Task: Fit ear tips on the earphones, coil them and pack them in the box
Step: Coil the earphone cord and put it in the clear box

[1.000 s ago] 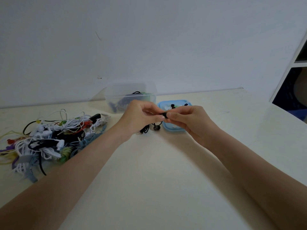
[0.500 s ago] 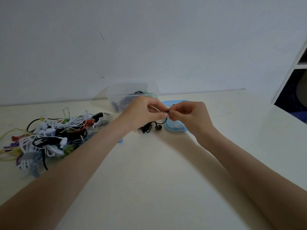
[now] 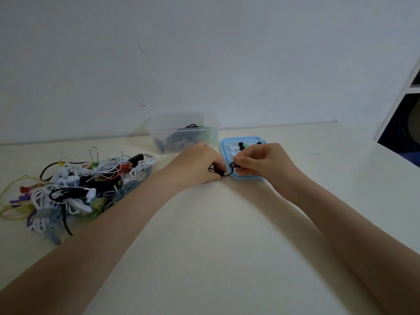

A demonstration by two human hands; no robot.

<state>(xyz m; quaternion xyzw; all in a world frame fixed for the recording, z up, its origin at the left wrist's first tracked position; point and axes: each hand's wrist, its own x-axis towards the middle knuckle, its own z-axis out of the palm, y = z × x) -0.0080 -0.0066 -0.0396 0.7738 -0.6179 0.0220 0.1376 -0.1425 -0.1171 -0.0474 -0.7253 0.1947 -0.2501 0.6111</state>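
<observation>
Near the table's (image 3: 216, 223) far edge, a person's right hand (image 3: 263, 162) is pinching a black earbud (image 3: 232, 165) over the blue tray (image 3: 246, 177) (left hand (image 3: 195, 164) gripping its cable (image 3: 223, 173)), beside the clear box (image 3: 184, 135).

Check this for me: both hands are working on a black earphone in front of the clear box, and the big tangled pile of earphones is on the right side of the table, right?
Not quite. The tangled pile of earphones lies on the left side of the table, as the head view shows. The rest holds: the left hand and right hand hold a black earphone in front of the clear box.
</observation>
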